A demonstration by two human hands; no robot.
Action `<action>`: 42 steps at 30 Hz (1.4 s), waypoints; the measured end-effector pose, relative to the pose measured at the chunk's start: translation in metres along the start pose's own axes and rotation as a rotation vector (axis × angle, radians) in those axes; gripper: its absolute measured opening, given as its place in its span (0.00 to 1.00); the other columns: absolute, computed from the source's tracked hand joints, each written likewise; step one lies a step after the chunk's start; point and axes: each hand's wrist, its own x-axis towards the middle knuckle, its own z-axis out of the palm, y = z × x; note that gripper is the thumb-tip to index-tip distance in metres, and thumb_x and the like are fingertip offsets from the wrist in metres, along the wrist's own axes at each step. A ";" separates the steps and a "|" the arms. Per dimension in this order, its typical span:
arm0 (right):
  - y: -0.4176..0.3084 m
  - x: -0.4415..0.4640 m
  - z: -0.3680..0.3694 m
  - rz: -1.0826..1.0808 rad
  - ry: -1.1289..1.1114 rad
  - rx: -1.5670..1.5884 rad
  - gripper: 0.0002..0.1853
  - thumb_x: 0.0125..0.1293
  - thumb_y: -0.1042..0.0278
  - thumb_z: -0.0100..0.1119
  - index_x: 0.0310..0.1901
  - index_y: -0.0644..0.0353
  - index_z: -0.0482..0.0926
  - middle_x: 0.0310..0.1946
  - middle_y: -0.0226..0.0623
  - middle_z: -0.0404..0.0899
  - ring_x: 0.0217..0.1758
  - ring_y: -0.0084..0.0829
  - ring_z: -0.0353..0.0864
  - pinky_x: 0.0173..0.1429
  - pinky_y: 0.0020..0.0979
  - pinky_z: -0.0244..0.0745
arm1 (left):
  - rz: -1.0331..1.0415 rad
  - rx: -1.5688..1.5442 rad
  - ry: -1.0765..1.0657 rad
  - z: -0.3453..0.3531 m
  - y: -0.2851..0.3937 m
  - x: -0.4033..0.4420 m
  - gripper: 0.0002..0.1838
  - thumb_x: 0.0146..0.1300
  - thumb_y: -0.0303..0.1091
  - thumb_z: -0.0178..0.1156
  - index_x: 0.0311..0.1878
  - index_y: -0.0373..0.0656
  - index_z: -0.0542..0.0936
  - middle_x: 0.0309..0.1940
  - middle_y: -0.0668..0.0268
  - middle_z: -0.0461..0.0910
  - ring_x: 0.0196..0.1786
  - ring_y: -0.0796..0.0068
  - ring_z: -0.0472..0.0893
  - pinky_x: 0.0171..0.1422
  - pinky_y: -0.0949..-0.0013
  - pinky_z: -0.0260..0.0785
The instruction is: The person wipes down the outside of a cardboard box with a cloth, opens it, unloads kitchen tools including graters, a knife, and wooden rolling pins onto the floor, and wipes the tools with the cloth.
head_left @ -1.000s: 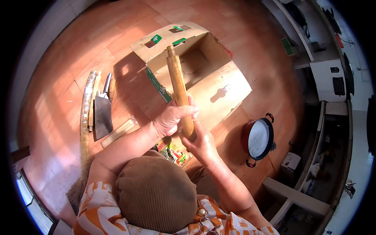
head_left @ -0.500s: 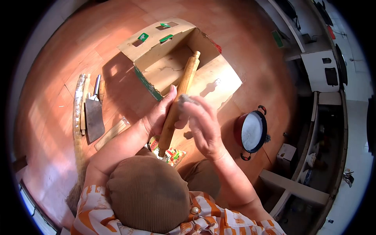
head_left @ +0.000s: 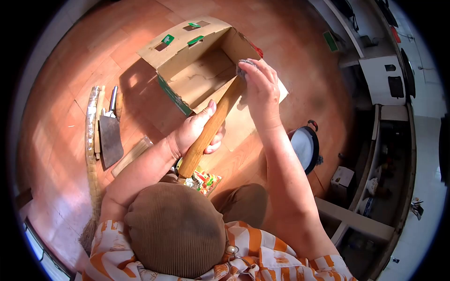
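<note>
One long brown wooden rolling pin slants in mid-air toward an open tan cardboard box.

We see the left hand with its fingers wrapped around the middle, probably to steady the pin, leaving the far end free for the right hand, whose fingers clasp a crumpled grey scouring pad against it. We find a round, dark-rimmed pot of whitish liquid on the reddish tiled floor near the right forearm, perhaps placed there for easy reach.
</note>
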 end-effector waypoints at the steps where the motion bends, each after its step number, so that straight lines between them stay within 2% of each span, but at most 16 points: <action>1: 0.004 0.002 0.001 0.033 0.013 0.028 0.11 0.52 0.79 0.54 0.39 0.59 0.78 0.42 0.41 0.75 0.47 0.43 0.71 0.51 0.35 0.69 | -0.002 -0.001 -0.001 0.000 0.000 0.001 0.30 0.65 0.61 0.31 0.30 0.42 0.67 0.14 0.64 0.62 0.11 0.76 0.60 0.14 0.77 0.57; 5: -0.039 -0.021 0.003 -0.147 -0.237 0.117 0.12 0.52 0.78 0.52 0.40 0.60 0.77 0.44 0.40 0.75 0.52 0.42 0.71 0.55 0.37 0.68 | 0.059 -0.075 -0.021 -0.010 0.004 0.005 0.26 0.65 0.61 0.32 0.35 0.47 0.68 0.18 0.67 0.67 0.12 0.75 0.65 0.14 0.75 0.59; 8: -0.069 -0.048 0.008 -0.084 -0.168 0.286 0.12 0.50 0.76 0.53 0.39 0.60 0.77 0.43 0.38 0.76 0.52 0.40 0.72 0.53 0.37 0.69 | 0.169 -0.062 0.111 -0.016 -0.003 0.004 0.24 0.64 0.61 0.37 0.31 0.51 0.68 0.18 0.72 0.69 0.16 0.79 0.69 0.15 0.77 0.61; 9: -0.075 -0.056 0.010 -0.132 -0.196 0.301 0.13 0.49 0.76 0.54 0.39 0.60 0.77 0.42 0.37 0.76 0.50 0.38 0.73 0.52 0.36 0.70 | -0.042 -0.252 0.199 -0.013 0.006 -0.001 0.23 0.64 0.61 0.38 0.32 0.50 0.69 0.19 0.73 0.69 0.17 0.80 0.70 0.16 0.78 0.62; 11: -0.073 -0.059 0.006 -0.190 -0.205 0.264 0.13 0.47 0.75 0.56 0.38 0.60 0.77 0.41 0.36 0.77 0.47 0.37 0.74 0.51 0.36 0.70 | -0.085 -0.319 0.214 -0.001 0.006 -0.002 0.23 0.64 0.61 0.39 0.33 0.50 0.69 0.19 0.73 0.69 0.18 0.81 0.70 0.18 0.80 0.64; 14: -0.043 -0.036 0.001 -0.193 -0.150 0.156 0.13 0.44 0.78 0.56 0.35 0.60 0.77 0.38 0.36 0.76 0.43 0.36 0.74 0.49 0.34 0.70 | 0.046 0.046 0.018 -0.002 0.001 0.002 0.30 0.63 0.63 0.35 0.31 0.43 0.70 0.18 0.66 0.68 0.15 0.76 0.68 0.17 0.76 0.63; 15: -0.034 -0.027 -0.003 -0.142 -0.089 0.049 0.13 0.46 0.80 0.54 0.36 0.60 0.77 0.38 0.37 0.76 0.44 0.37 0.74 0.50 0.34 0.70 | 0.109 0.231 0.015 -0.009 -0.004 0.006 0.30 0.63 0.63 0.35 0.31 0.42 0.69 0.17 0.65 0.66 0.13 0.76 0.66 0.14 0.76 0.60; 17: 0.002 -0.018 -0.006 0.082 0.037 0.058 0.12 0.58 0.82 0.48 0.42 0.61 0.76 0.39 0.38 0.76 0.45 0.35 0.74 0.51 0.32 0.69 | -0.078 0.075 -0.010 -0.001 -0.003 0.004 0.31 0.63 0.64 0.35 0.30 0.41 0.68 0.15 0.66 0.64 0.13 0.77 0.65 0.14 0.77 0.60; 19: 0.006 -0.010 -0.012 0.521 0.165 0.524 0.11 0.65 0.77 0.44 0.48 0.61 0.72 0.40 0.36 0.75 0.40 0.25 0.76 0.46 0.24 0.73 | 0.035 0.223 -0.025 -0.005 -0.002 0.001 0.32 0.62 0.65 0.35 0.27 0.41 0.68 0.15 0.67 0.64 0.14 0.78 0.66 0.16 0.76 0.61; 22: -0.017 -0.003 -0.023 0.807 0.180 1.047 0.15 0.67 0.71 0.43 0.54 0.63 0.65 0.41 0.37 0.74 0.41 0.26 0.76 0.47 0.28 0.75 | 0.145 0.271 0.099 0.000 0.007 -0.001 0.32 0.62 0.65 0.35 0.26 0.41 0.68 0.15 0.67 0.65 0.14 0.78 0.66 0.18 0.75 0.61; 25: -0.037 -0.018 0.004 1.001 0.051 1.058 0.15 0.63 0.65 0.54 0.48 0.62 0.69 0.39 0.32 0.73 0.39 0.24 0.73 0.43 0.26 0.71 | 0.152 0.585 0.060 0.008 0.005 -0.001 0.32 0.61 0.65 0.35 0.30 0.41 0.69 0.19 0.65 0.69 0.17 0.77 0.70 0.21 0.74 0.65; 27: -0.037 -0.016 0.004 1.093 0.048 0.984 0.10 0.60 0.66 0.57 0.39 0.60 0.72 0.33 0.31 0.75 0.33 0.23 0.74 0.38 0.25 0.71 | 0.062 0.418 0.023 0.004 -0.006 0.002 0.32 0.61 0.65 0.36 0.32 0.40 0.68 0.20 0.65 0.69 0.19 0.77 0.72 0.24 0.74 0.66; 31: -0.013 0.011 -0.021 1.084 0.168 1.001 0.09 0.60 0.67 0.57 0.39 0.60 0.73 0.30 0.34 0.77 0.28 0.27 0.77 0.33 0.29 0.75 | -0.011 0.648 -0.021 -0.009 -0.010 -0.002 0.29 0.60 0.63 0.45 0.29 0.41 0.67 0.19 0.68 0.68 0.18 0.81 0.69 0.22 0.77 0.62; 33: -0.006 0.019 -0.026 1.056 0.238 0.980 0.10 0.59 0.67 0.57 0.40 0.62 0.72 0.30 0.36 0.77 0.30 0.29 0.78 0.35 0.31 0.76 | 0.081 0.460 -0.003 -0.008 -0.012 0.002 0.27 0.60 0.62 0.47 0.28 0.42 0.66 0.17 0.70 0.65 0.15 0.84 0.63 0.19 0.79 0.57; 38: -0.043 0.004 -0.014 0.986 -0.108 1.029 0.11 0.58 0.66 0.57 0.36 0.66 0.72 0.28 0.35 0.75 0.27 0.28 0.77 0.32 0.27 0.75 | 0.222 0.410 0.076 -0.004 -0.011 0.010 0.25 0.62 0.58 0.46 0.28 0.43 0.68 0.19 0.73 0.64 0.17 0.86 0.61 0.17 0.79 0.53; 42: -0.051 -0.029 0.011 1.025 -0.076 0.870 0.11 0.55 0.68 0.61 0.36 0.64 0.71 0.27 0.30 0.72 0.27 0.20 0.70 0.33 0.22 0.67 | 0.227 0.565 0.054 -0.007 -0.003 0.006 0.28 0.64 0.59 0.41 0.27 0.41 0.70 0.15 0.72 0.66 0.17 0.84 0.66 0.18 0.78 0.58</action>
